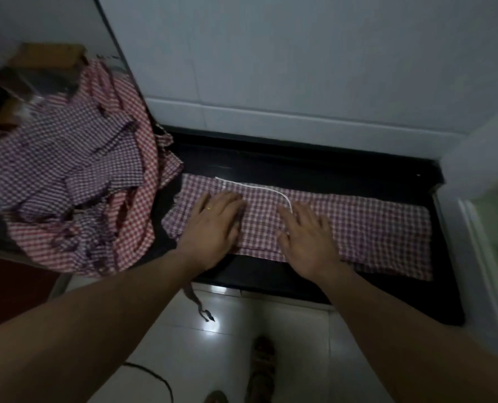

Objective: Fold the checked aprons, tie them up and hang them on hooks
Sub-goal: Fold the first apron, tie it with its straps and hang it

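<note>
While one checked apron (pixel 343 225) lies folded into a long flat strip across the black counter (pixel 314 167), a person presses it smooth with both hands, the folding of this piece judged close to finished. A white cord (pixel 259 187) curves over the strip's upper side, running to the fingertips of the right hand (pixel 305 239), and a dark strap (pixel 197 301) dangles off the counter's front edge; no knot is visible, so the tying appears undone. Both the left hand (pixel 212 225) and the right rest palm-down on the cloth, fingers straight and spread, gripping nothing. To the left, a heap of aprons (pixel 76 181) in red and purple check sits rumpled and unfolded, so most of the job seems to remain. No hooks appear in view. Pale wall tiles (pixel 300 68) back the counter.
</note>
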A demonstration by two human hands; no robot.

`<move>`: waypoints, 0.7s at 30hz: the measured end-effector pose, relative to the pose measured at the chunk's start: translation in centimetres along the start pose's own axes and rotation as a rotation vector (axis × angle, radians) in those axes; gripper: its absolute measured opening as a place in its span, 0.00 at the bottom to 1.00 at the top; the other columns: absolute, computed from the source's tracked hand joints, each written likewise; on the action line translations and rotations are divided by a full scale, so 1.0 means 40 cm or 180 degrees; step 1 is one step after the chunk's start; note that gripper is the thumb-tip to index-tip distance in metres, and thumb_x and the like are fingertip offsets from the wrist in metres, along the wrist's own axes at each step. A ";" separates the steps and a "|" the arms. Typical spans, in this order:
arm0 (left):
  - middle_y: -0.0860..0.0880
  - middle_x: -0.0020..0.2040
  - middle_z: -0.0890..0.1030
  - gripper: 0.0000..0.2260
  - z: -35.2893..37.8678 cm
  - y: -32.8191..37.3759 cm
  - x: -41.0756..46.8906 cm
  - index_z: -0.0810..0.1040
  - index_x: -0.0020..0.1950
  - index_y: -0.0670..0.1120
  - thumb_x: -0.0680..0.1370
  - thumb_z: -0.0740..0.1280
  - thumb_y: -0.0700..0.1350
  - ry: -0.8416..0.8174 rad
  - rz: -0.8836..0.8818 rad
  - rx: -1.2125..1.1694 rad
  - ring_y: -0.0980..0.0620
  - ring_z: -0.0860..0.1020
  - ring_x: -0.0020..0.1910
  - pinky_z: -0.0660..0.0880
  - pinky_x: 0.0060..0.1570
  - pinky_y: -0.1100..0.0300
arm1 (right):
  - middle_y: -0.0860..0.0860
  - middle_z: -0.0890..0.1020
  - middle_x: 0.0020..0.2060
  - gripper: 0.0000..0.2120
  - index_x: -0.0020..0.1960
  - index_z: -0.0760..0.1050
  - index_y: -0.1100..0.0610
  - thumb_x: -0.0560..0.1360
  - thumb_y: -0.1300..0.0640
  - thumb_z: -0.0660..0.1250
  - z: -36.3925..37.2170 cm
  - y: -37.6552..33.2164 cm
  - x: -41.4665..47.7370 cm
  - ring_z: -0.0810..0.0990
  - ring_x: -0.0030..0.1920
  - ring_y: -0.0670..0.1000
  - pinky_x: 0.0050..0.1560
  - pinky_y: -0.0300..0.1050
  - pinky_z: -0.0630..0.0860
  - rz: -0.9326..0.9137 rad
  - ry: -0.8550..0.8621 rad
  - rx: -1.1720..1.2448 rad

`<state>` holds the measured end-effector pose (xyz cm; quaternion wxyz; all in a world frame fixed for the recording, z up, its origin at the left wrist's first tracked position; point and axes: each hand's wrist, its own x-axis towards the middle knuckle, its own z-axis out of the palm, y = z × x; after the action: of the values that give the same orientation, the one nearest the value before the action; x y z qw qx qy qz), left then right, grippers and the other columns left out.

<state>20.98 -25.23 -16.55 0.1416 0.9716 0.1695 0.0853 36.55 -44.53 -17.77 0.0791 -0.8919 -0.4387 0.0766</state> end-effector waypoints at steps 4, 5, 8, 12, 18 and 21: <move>0.42 0.67 0.77 0.23 -0.102 -0.137 -0.048 0.73 0.71 0.43 0.78 0.71 0.49 0.0605 -0.1736 -0.0904 0.44 0.76 0.64 0.73 0.68 0.46 | 0.52 0.78 0.53 0.13 0.57 0.78 0.53 0.81 0.48 0.59 -0.064 -0.116 0.068 0.77 0.55 0.55 0.57 0.53 0.74 -0.0334 0.0375 0.0156; 0.43 0.65 0.80 0.24 -0.124 -0.159 -0.044 0.74 0.70 0.41 0.78 0.72 0.50 0.0348 -0.2005 -0.1341 0.45 0.79 0.61 0.76 0.66 0.47 | 0.52 0.79 0.52 0.12 0.57 0.78 0.53 0.82 0.49 0.59 -0.065 -0.152 0.088 0.78 0.54 0.55 0.56 0.52 0.76 -0.0492 0.0051 0.0501; 0.47 0.52 0.84 0.18 -0.159 -0.195 -0.007 0.80 0.64 0.39 0.79 0.74 0.48 -0.0291 -0.2406 -0.1903 0.54 0.83 0.48 0.79 0.46 0.64 | 0.53 0.78 0.60 0.15 0.67 0.74 0.51 0.84 0.48 0.60 -0.043 -0.241 0.134 0.78 0.57 0.54 0.55 0.47 0.75 -0.0614 -0.1034 0.1179; 0.42 0.51 0.85 0.17 -0.157 -0.203 0.022 0.79 0.61 0.38 0.77 0.77 0.45 -0.0722 -0.2888 -0.2439 0.47 0.84 0.45 0.82 0.41 0.57 | 0.53 0.78 0.58 0.14 0.64 0.71 0.48 0.80 0.47 0.67 0.009 -0.266 0.151 0.76 0.55 0.54 0.50 0.45 0.68 -0.0616 -0.0826 0.1091; 0.48 0.56 0.86 0.17 -0.146 -0.192 0.021 0.80 0.65 0.46 0.77 0.75 0.43 -0.0711 -0.2588 -0.2683 0.50 0.85 0.50 0.83 0.50 0.55 | 0.47 0.77 0.54 0.14 0.61 0.70 0.47 0.79 0.47 0.69 0.001 -0.271 0.165 0.76 0.51 0.49 0.47 0.44 0.67 -0.0570 -0.0851 0.1231; 0.49 0.58 0.83 0.18 -0.145 -0.194 0.018 0.74 0.66 0.45 0.78 0.74 0.44 -0.0860 -0.2740 -0.2923 0.51 0.83 0.51 0.81 0.43 0.59 | 0.47 0.76 0.53 0.13 0.61 0.71 0.47 0.79 0.48 0.69 -0.011 -0.281 0.163 0.75 0.51 0.49 0.48 0.45 0.68 -0.0438 -0.0929 0.1291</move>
<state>18.05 -16.56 -13.34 0.5848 0.6592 0.4711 -0.0384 31.92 -32.60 -15.42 0.1973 -0.8053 -0.4808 0.2853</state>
